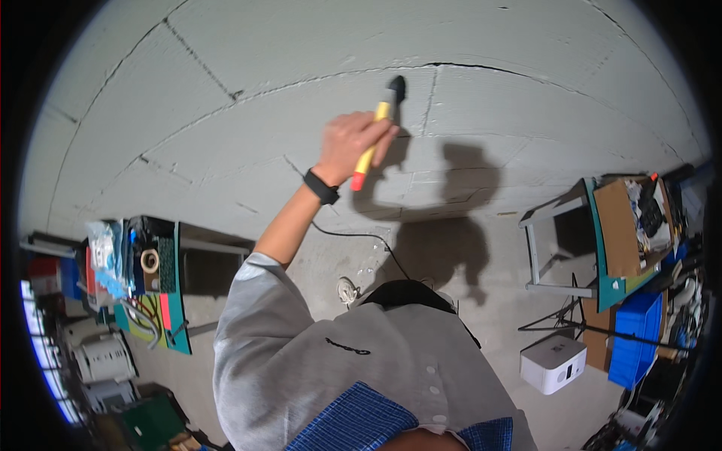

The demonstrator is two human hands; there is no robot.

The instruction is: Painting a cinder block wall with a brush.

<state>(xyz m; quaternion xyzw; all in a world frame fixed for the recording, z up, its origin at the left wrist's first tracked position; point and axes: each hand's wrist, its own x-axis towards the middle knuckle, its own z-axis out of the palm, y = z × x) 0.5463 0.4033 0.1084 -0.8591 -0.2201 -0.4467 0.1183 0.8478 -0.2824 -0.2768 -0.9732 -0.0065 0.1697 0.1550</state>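
Note:
My left hand (353, 143) is raised at a painted grey block wall (316, 113), its fingers closed round a paintbrush (383, 113). The brush has a yellow handle with a red end, a greyish metal band and dark bristles. It tilts with the bristles up, just under a cracked horizontal joint (331, 76). Whether the bristles touch the wall I cannot tell. A black band circles my left wrist. My right hand is out of view.
On the left stands a green-topped table (180, 316) with bags, a tape roll and tubing. To the right are another green-topped table (602, 263) with a cardboard box (620, 229), a black tripod (575, 308), a white box-shaped device (553, 363) and a blue bin (635, 338).

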